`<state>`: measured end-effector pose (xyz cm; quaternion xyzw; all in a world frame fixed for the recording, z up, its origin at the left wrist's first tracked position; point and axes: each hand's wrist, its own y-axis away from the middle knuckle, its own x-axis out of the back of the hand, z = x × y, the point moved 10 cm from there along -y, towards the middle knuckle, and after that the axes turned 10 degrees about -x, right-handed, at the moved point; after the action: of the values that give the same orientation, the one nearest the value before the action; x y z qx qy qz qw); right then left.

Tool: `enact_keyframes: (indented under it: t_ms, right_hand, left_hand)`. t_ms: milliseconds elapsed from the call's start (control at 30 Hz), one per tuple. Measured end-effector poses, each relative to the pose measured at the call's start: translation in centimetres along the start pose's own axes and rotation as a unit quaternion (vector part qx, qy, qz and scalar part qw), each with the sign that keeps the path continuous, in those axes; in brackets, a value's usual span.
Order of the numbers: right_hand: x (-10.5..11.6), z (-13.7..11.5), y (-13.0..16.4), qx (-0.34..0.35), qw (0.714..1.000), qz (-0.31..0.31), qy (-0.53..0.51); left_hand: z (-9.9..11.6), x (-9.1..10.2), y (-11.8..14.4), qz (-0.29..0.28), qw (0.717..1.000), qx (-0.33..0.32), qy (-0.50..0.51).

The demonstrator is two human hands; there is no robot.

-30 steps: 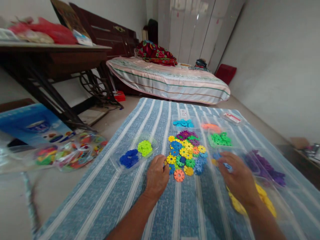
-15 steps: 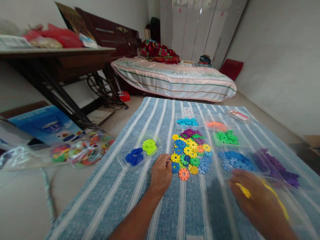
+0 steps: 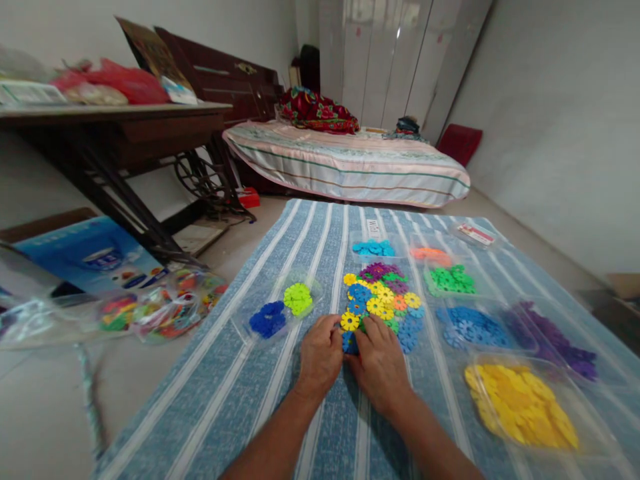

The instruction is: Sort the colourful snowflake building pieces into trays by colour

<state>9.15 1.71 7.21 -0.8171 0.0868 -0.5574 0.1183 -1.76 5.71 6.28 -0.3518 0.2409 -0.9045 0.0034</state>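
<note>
A heap of mixed coloured plastic flower discs (image 3: 383, 293) lies in the middle of a blue striped cloth (image 3: 320, 227). My left hand (image 3: 320, 353) and my right hand (image 3: 380, 363) rest side by side at the near edge of the heap, fingertips on the discs. The left fingers touch a yellow disc (image 3: 349, 321) and a blue one below it; whether either hand grips a disc is hidden by the fingers. Clear trays around the heap hold sorted discs: yellow (image 3: 520, 403), blue (image 3: 470, 325), purple (image 3: 555, 337), green (image 3: 450, 280), orange (image 3: 429, 253), cyan (image 3: 374, 248).
A clear tray with dark blue and lime discs (image 3: 280, 312) sits left of the heap. Bags of mixed toy pieces (image 3: 150, 310) and a blue box (image 3: 95, 257) lie on the floor at left. A dark table (image 3: 115, 127) and a mattress (image 3: 345, 163) stand behind.
My right hand moved left from the yellow tray to the near edge of the heap, beside my left hand. The orange disc at the heap's front is now covered.
</note>
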Motion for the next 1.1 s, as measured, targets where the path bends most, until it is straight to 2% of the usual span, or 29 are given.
enact_keyframes:
  t_ms: [167,267,333,433,533,600,633,700,833,933,1000,1100]
  right_hand:
    - [0.5,0.0,0.5,0.018,0.999,0.046,-0.008]
    - [2.1,-0.2,1.0,0.053,0.994,0.092,-0.029]
    - [4.1,0.5,1.3,0.073,0.987,0.135,-0.037]
    - [8.9,3.2,1.5,0.073,0.972,0.221,-0.004]
    - [14.1,7.4,1.8,0.002,0.944,0.316,0.093]
    - [16.0,9.3,2.0,-0.045,0.931,0.341,0.123]
    - [16.2,9.7,2.0,-0.052,0.932,0.338,0.119]
    - [14.7,9.0,2.2,-0.03,0.947,0.309,0.082]
    - [8.3,5.5,2.5,0.032,0.979,0.203,0.016]
    - [4.4,3.8,2.6,0.037,0.991,0.13,0.002]
    - [3.1,3.4,2.6,0.028,0.995,0.1,0.0]
    - [2.5,3.2,2.6,0.018,0.997,0.077,-0.001]
  left_hand:
    - [-0.1,-0.1,0.0,-0.003,1.0,0.006,0.005]
    - [0.0,-0.2,0.0,-0.006,1.0,0.005,0.008]
    - [0.1,-0.2,0.0,-0.005,1.0,0.002,0.008]
    - [0.2,-0.1,0.1,-0.003,1.0,0.004,0.003]
    - [0.2,-0.2,0.1,-0.002,1.0,0.007,-0.006]
    - [0.1,-0.4,0.1,-0.004,1.0,0.006,-0.014]
    - [0.1,-0.4,0.1,-0.004,1.0,0.005,-0.018]
    - [0.1,-0.5,0.1,-0.004,1.0,0.0,-0.021]
    - [0.5,-0.8,0.2,-0.011,1.0,-0.019,-0.02]
    - [0.8,-0.9,0.2,-0.024,0.999,-0.032,-0.035]
    - [1.1,-1.0,0.3,-0.03,0.997,-0.042,-0.05]
    - [1.6,-1.1,0.4,-0.033,0.995,-0.059,-0.073]
